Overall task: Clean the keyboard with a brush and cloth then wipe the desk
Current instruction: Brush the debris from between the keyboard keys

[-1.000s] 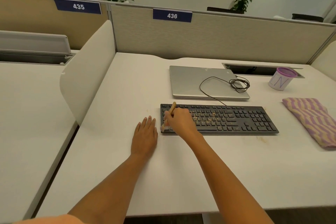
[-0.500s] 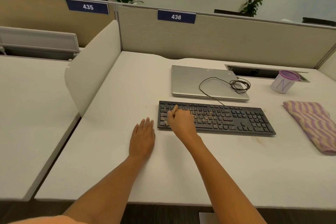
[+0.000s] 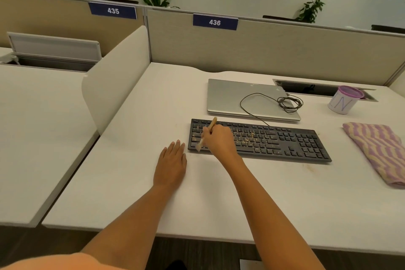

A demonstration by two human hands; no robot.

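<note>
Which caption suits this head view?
Right hand holds a wooden-handled brush on the crumb-strewn black keyboard; left hand rests flat alongside.

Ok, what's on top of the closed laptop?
A thin dark cable lies on the laptop lid, coiled at its right side, trailing toward the keyboard. Whatever is beneath the laptop is covered.

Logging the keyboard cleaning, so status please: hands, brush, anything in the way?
Right hand grips brush, bristles at keyboard's left end. Left hand flat on desk beside it. Crumbs on middle keys. Cloth lies right, untouched; nothing in the way.
</note>
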